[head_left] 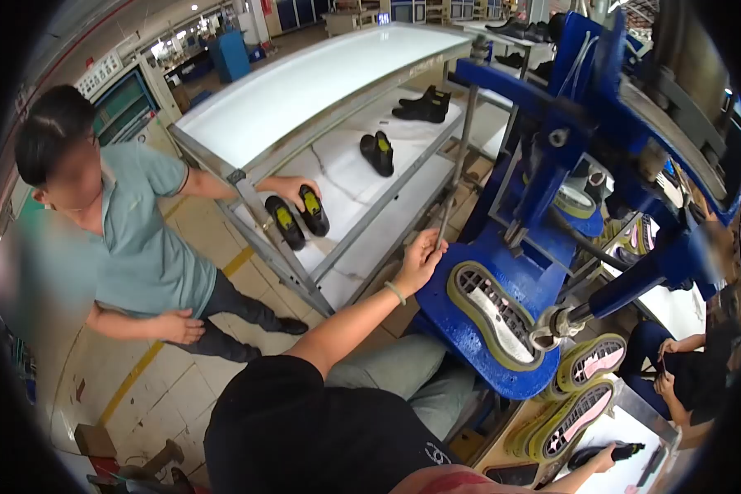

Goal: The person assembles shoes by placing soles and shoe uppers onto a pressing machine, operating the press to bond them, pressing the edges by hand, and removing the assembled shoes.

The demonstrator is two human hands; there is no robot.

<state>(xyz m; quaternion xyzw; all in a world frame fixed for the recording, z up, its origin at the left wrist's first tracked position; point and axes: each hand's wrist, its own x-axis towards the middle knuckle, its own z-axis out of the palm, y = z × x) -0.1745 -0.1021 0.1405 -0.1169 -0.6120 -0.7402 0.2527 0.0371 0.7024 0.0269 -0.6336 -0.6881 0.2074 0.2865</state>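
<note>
My left hand (421, 262) is closed round the lower end of a thin metal rod (453, 181), beside a blue machine plate (440, 317). On that plate lies one shoe sole (496, 313) with a yellowish rim and a pale inside, under the blue press arm (552, 136). Low on the right, my right hand (604, 458) grips a black shoe (586, 455), partly covered by the fingers, above a white surface. Close to it, more yellow-rimmed soles (572, 421) with pink and black insides are stacked.
A metal rack (321, 74) with a white top stands ahead, with black shoes (377, 154) on its shelf. At left a person in a light green shirt (156, 239) touches one shoe there. Another person (687, 370) sits at far right, near the machine's blue cylinder (634, 288).
</note>
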